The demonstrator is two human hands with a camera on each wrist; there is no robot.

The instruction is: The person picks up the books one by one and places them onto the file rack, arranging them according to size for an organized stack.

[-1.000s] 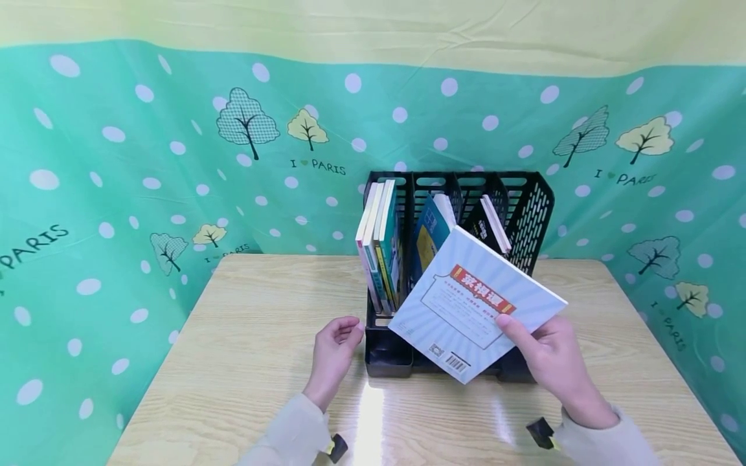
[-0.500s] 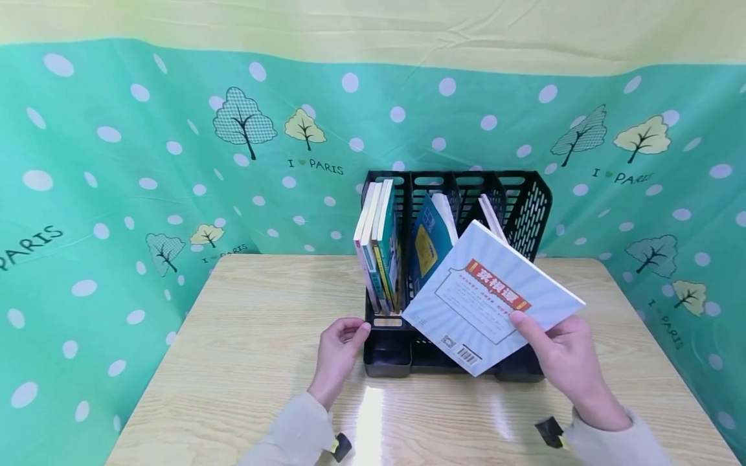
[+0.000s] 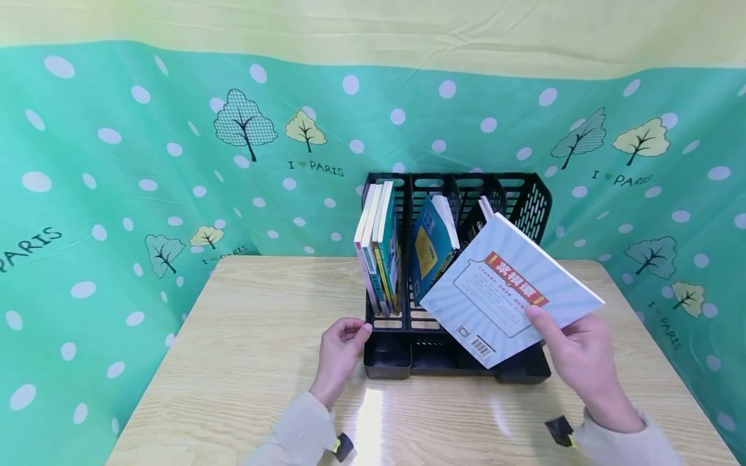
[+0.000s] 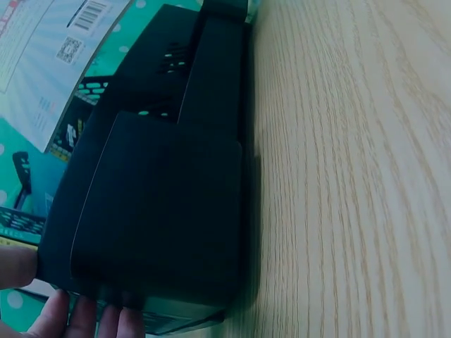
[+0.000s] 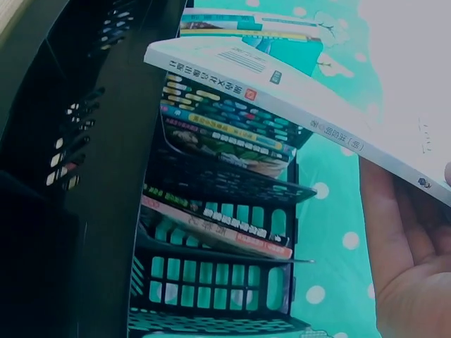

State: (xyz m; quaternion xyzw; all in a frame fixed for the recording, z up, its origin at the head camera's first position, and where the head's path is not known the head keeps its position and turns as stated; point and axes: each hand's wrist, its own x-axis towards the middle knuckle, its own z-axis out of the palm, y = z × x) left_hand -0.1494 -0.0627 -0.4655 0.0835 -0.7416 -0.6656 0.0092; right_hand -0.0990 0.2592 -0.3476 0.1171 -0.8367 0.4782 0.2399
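A light-blue book point(image 3: 501, 301) with a red title banner and a barcode is tilted in front of a black desktop book rack point(image 3: 387, 359). My right hand point(image 3: 588, 372) pinches its lower right edge, thumb over the cover and fingers behind. In the right wrist view, the white spine of the book point(image 5: 282, 113) crosses above the rack's compartments. At the rack's front left corner, my left hand point(image 3: 340, 356) grips the edge. The left wrist view has the thumb point(image 4: 17, 266) on one side of that corner and the fingertips point(image 4: 81, 317) on the other.
Several thin books point(image 3: 375, 249) stand in the rack's leftmost compartment. A blue book point(image 3: 428, 243) leans in the second one, and dark and white-edged books point(image 3: 474, 217) in the third. Behind the wooden table point(image 3: 262, 298) hangs a green dotted curtain point(image 3: 192, 155).
My right hand has carried the light-blue book to the right and slightly up, uncovering more of the second compartment. My left hand has shifted slightly right against the rack's corner.
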